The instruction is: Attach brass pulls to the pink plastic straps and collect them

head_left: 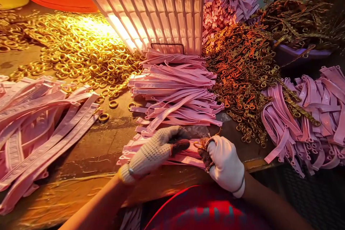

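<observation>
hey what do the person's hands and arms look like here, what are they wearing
Left hand: a knitted dotted work glove, dark worn fingertips, yellowish cuff. Right hand: a plain white glove, frayed and dark at the fingers, with a thin dark band at the wrist. Forearms bare, no sleeves.

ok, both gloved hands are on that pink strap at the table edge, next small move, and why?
Probably seat the ring: the right hand pinches what looks like a gold ring at the end of the pink strap, which the left hand presses flat on the table. Whether it is already threaded is hidden.
</observation>
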`<state>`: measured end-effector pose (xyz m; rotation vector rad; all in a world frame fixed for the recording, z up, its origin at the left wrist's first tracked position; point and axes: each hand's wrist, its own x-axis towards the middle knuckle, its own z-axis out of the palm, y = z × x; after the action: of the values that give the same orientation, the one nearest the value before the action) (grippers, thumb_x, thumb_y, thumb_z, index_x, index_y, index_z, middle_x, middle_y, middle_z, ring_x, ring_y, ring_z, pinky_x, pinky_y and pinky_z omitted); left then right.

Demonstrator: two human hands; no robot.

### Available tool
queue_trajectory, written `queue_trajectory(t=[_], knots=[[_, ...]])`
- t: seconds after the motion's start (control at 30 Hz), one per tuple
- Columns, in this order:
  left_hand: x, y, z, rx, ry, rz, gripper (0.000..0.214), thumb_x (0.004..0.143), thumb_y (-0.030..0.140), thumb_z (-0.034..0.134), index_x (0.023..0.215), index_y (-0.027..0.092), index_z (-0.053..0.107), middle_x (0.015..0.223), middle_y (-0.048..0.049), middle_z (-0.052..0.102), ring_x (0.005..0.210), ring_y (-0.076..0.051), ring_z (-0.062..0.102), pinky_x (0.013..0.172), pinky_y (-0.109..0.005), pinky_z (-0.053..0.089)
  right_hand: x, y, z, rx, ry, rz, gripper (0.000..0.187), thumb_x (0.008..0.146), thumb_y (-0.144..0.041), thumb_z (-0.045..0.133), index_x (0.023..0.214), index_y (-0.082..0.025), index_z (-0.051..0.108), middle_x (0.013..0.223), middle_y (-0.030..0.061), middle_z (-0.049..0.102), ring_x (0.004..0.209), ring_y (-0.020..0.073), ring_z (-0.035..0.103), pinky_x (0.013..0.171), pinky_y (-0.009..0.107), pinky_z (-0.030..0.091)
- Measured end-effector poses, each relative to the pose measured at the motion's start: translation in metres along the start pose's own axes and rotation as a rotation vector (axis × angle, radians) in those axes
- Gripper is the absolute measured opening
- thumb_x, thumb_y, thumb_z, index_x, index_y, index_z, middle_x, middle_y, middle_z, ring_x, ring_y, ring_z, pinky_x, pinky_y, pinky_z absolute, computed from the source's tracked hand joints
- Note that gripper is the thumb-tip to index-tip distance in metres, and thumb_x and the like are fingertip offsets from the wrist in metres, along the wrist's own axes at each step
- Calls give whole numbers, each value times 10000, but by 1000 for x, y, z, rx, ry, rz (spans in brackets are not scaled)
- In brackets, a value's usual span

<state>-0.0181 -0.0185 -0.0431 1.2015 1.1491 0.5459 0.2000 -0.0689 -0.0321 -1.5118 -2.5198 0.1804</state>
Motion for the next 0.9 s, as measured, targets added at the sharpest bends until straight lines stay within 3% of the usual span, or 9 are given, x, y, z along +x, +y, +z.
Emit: queue_trajectory(t=[0.1,0.2,0.4,0.5,0.6,0.67,0.77,0.9], knots=[[2,-14,-25,394,209,105,91,764,287,682,749,197,676,733,-27,615,682,-161,493,629,-230,399,5,-6,17,-170,32,-137,131,801,-137,595,919,-128,651,1039,198,670,953,309,603,813,419,507],[-2,-26,-32,646,207,31,133,700,188,618,791,221,709,774,-25,654,723,-190,539,677,-253,415,9,-10,33,-282,-41,-170,109,829,-67,562,882,-127,635,958,195,677,869,293,605,751,424,496],[-15,-36,-28,612,139,-4,229,696,185,626,881,237,752,890,-45,738,842,-230,645,772,-268,473,1,2,30,-131,-200,-209,61,836,-165,618,895,-148,625,909,150,655,822,273,584,705,395,483],[-14,-34,-24,552,78,35,157,766,237,646,877,243,756,861,-36,747,781,-217,644,759,-267,483,-9,17,22,54,-113,-129,127,822,-145,605,944,-150,640,943,127,660,843,255,600,727,375,510],[-1,-20,-10,536,121,159,114,827,235,619,826,226,733,766,-35,711,675,-194,597,702,-268,473,-15,41,15,301,150,76,301,845,-150,559,1138,-152,629,1114,130,648,1004,264,619,859,386,538],[15,-3,8,578,106,272,163,840,191,586,900,213,737,869,-64,724,756,-211,629,772,-291,489,-14,57,10,385,244,176,387,866,-154,521,1245,-164,598,1212,132,621,1118,281,603,967,428,517],[46,22,43,660,-1,317,334,867,165,546,1150,213,715,1190,-122,692,929,-259,673,859,-346,500,-10,69,7,458,239,231,393,903,-161,492,1282,-185,593,1247,122,610,1175,274,590,1036,436,484],[82,32,79,528,42,212,309,865,251,629,1159,187,699,987,-141,667,846,-273,674,745,-323,499,-13,68,6,492,274,274,345,911,-151,494,1227,-200,623,1149,106,638,1078,260,621,969,402,512]])
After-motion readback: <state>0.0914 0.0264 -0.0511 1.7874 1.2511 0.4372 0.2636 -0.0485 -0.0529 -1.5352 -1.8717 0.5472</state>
